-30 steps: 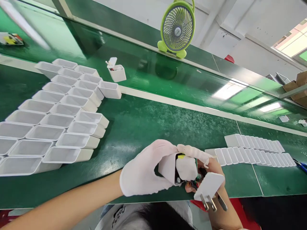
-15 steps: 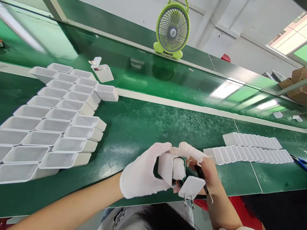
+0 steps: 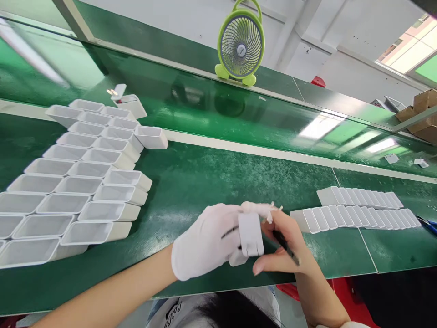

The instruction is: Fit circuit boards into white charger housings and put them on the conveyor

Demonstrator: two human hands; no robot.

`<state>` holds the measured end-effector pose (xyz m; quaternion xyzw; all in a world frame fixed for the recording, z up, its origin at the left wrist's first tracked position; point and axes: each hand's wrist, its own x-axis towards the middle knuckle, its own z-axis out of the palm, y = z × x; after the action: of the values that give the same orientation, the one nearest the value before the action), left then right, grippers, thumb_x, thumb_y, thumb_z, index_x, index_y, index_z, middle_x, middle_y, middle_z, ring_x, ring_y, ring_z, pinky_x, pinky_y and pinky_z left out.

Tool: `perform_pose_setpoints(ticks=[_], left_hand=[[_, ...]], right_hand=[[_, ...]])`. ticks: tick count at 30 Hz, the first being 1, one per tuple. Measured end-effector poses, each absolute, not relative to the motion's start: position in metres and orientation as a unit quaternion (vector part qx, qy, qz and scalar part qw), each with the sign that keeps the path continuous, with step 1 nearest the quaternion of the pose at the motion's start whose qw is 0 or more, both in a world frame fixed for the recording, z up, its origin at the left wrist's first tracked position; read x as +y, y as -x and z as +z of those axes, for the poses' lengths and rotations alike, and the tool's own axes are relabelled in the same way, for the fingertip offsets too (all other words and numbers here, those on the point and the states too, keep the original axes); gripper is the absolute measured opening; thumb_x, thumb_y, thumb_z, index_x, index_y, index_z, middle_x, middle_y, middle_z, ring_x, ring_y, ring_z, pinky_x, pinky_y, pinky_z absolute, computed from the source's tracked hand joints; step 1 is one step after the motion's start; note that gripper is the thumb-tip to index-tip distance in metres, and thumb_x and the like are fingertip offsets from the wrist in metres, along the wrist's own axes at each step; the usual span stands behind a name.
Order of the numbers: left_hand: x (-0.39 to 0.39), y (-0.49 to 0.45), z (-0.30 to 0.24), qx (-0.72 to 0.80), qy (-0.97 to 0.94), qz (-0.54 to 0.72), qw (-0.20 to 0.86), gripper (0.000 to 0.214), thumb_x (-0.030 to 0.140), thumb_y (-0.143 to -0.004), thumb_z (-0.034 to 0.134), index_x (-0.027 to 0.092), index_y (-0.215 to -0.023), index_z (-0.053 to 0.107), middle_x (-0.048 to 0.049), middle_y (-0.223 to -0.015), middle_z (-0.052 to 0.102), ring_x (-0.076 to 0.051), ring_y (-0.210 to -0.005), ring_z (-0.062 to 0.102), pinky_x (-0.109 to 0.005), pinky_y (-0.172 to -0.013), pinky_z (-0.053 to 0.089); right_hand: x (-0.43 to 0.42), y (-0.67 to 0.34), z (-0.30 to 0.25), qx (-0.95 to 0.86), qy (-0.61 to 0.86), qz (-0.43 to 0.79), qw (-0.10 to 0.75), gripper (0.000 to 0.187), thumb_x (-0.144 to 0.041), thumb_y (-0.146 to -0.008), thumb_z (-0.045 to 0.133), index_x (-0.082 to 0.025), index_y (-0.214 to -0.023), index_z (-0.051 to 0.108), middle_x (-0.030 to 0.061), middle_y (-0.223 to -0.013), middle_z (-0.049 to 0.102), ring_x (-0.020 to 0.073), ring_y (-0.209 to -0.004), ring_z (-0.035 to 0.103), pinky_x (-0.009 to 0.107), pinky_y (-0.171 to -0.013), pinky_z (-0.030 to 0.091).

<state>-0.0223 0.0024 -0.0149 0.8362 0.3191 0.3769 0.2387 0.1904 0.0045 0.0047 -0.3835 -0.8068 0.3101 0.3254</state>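
Observation:
My left hand [image 3: 205,241], in a white glove, is wrapped round a white charger housing [image 3: 250,234] at the near edge of the green bench. My right hand [image 3: 285,243] is bare except for white finger cots. It presses against the right side of the same housing, its fingers curled, with a thin dark tool [image 3: 286,248] lying across the palm. The plug cap seen before is seated on the housing and its prongs are hidden.
Several empty white shells [image 3: 78,182] stand in rows at the left. Two rows of white caps [image 3: 357,210] lie at the right, with blue-handled pliers [image 3: 428,224] beyond. A green desk fan [image 3: 241,45] stands on the far ledge. One charger [image 3: 128,102] rides the glossy belt.
The white plug cap in my right hand swung up and closed onto the housing; its prongs no longer show. The charger on the belt drifted left.

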Motion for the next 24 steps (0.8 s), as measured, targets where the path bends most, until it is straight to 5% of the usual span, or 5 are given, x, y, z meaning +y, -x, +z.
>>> perform_pose_setpoints(ticks=[4,7,11,15,24], left_hand=[[-0.002,0.024,-0.019,0.478,-0.712,0.400,0.325,0.046,0.037,-0.064,0.087,0.019,-0.101,0.065,-0.0044,-0.090,0.069,-0.023,-0.079,0.068,-0.036,-0.071,0.059],[-0.004,0.023,-0.018,0.533,-0.618,0.386,0.431,0.063,0.040,-0.055,0.090,0.018,-0.108,0.063,-0.0092,-0.103,0.071,-0.030,-0.093,0.071,-0.044,-0.081,0.060],[-0.001,0.018,-0.014,0.561,-0.515,0.352,0.544,0.047,0.033,-0.059,0.086,0.020,-0.097,0.061,-0.0011,-0.082,0.069,-0.023,-0.078,0.069,-0.038,-0.070,0.059],[0.003,0.015,-0.014,0.545,-0.416,0.349,0.639,0.027,0.029,-0.070,0.078,0.022,-0.079,0.054,0.0065,-0.065,0.060,-0.013,-0.055,0.059,-0.025,-0.050,0.048],[0.004,0.010,-0.025,0.577,-0.418,0.351,0.607,0.028,0.030,-0.069,0.077,0.022,-0.067,0.050,0.0076,-0.061,0.057,-0.012,-0.055,0.058,-0.024,-0.052,0.048]], right_hand=[[0.018,-0.193,0.002,-0.673,0.407,0.408,0.464,0.046,-0.049,-0.107,0.040,-0.022,-0.079,0.065,0.0003,-0.063,0.052,0.0167,-0.062,0.054,0.030,-0.054,0.048],[0.025,-0.199,0.002,-0.620,0.410,0.416,0.524,0.060,-0.060,-0.105,0.032,-0.020,-0.090,0.075,0.0072,-0.081,0.070,0.0189,-0.066,0.065,0.031,-0.054,0.055],[0.021,-0.198,0.009,-0.559,0.377,0.492,0.551,0.054,-0.065,-0.100,0.043,-0.022,-0.090,0.075,0.0044,-0.073,0.075,0.0158,-0.042,0.063,0.027,-0.034,0.049],[0.005,-0.187,0.008,-0.597,0.370,0.451,0.551,0.009,-0.028,-0.095,0.070,-0.027,-0.104,0.072,0.0016,-0.086,0.080,0.0186,-0.067,0.078,0.027,-0.056,0.065],[-0.013,-0.172,-0.012,-0.798,0.339,0.231,0.441,0.037,0.000,-0.088,0.062,-0.026,-0.114,0.062,0.0070,-0.105,0.080,0.0266,-0.110,0.076,0.037,-0.085,0.066]])
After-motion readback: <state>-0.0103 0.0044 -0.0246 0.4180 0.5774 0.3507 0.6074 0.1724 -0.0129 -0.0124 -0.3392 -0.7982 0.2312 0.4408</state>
